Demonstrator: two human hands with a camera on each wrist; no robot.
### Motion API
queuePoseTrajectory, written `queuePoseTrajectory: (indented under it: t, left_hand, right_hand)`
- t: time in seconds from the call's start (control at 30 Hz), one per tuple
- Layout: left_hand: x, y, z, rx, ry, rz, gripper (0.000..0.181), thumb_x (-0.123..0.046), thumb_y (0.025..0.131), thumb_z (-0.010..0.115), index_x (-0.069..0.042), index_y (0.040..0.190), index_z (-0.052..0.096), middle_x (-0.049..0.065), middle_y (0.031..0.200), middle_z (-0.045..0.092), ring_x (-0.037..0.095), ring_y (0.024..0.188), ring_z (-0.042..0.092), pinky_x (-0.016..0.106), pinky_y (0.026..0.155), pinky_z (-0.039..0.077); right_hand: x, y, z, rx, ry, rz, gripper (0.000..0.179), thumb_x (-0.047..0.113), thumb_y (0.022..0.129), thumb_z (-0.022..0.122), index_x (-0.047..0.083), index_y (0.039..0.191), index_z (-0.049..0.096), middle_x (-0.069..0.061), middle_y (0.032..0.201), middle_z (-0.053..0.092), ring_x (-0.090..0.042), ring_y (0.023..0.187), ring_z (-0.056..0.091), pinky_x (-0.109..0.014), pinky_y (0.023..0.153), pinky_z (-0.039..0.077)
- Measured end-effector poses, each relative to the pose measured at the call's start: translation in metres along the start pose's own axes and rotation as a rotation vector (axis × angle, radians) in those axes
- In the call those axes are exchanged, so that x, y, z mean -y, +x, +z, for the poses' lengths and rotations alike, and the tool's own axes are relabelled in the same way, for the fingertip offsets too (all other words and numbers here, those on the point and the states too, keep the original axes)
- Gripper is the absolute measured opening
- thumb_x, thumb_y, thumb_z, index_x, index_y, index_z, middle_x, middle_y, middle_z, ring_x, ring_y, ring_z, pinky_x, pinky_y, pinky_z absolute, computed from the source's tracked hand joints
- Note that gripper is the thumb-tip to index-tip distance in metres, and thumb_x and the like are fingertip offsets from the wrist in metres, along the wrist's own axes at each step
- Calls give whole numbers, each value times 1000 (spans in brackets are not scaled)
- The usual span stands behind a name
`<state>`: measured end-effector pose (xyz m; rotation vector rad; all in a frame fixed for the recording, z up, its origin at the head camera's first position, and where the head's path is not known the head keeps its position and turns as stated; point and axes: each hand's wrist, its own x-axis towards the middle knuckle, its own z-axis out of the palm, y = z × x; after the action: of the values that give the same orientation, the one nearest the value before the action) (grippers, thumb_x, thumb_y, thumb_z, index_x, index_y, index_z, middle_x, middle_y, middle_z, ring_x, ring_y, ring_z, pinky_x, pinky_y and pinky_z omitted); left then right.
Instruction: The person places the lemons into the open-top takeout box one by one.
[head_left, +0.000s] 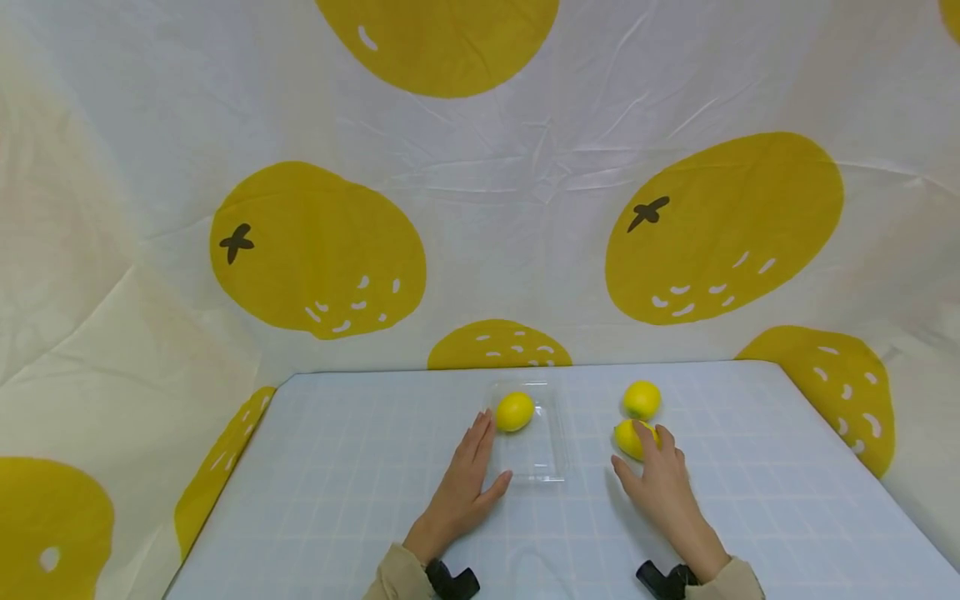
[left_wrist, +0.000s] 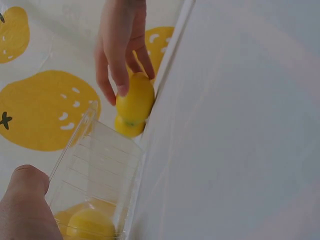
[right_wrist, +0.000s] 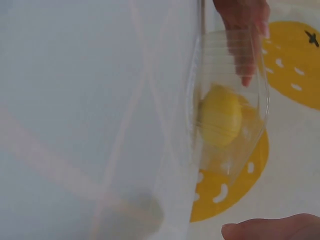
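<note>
Clear plastic tray (head_left: pixel 528 457), 1 lemon (head_left: pixel 515 412) inside; L hand (head_left: pixel 462 492) at L edge, fingers straight, holding nil. R hand (head_left: pixel 664 490) part-bent over nr lemon (head_left: pixel 627 441), grip can't tell; far lemon (head_left: pixel 642 400) just behind, both rt of tray.

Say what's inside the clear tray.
One lemon lies in the tray, toward its far end; nothing else shows inside. Whatever is directly beneath the lemon is covered and cannot be seen.
</note>
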<state>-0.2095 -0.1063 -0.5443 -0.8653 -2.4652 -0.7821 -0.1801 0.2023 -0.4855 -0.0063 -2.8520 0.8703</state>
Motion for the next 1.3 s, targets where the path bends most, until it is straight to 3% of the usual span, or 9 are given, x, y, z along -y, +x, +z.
queuePoseTrajectory:
  t: [0.3, 0.6, 0.97, 1.3]
  left_hand:
    - [1, 0, 0, -10, -5, 13, 74, -37, 100, 52, 5, 154, 24, 20, 162, 20, 34, 149, 20, 52, 116, 26]
    - [1, 0, 1, 10, -2, -5, 75, -39, 101, 50, 3, 155, 21, 19, 162, 19, 32, 150, 18, 53, 116, 26]
    - [2, -1, 3, -3, 17, 8, 75, -40, 101, 50, 3, 155, 22, 19, 163, 19, 32, 149, 19, 54, 114, 28]
    - [3, -2, 2, -5, 25, 10, 75, -41, 101, 50, 4, 155, 23, 20, 162, 20, 32, 149, 19, 52, 116, 27]
  right_hand:
    - [-4, 2, 5, -68, 84, -71, 54, 16, 93, 67, -2, 139, 45, -35, 139, 36, -56, 117, 44, -70, 93, 39]
    - [-26, 12, 11, -192, 220, -133, 45, 6, 87, 72, 0, 128, 54, -27, 126, 52, -44, 118, 50, -63, 95, 41]
    - [-46, 20, 27, -177, 313, -103, 49, 12, 86, 76, 5, 128, 51, -23, 128, 48, -38, 116, 47, -56, 94, 38]
    - [-51, 18, 43, -251, 335, -137, 54, 7, 73, 87, 3, 110, 49, -12, 113, 50, -20, 103, 44, -32, 88, 34]
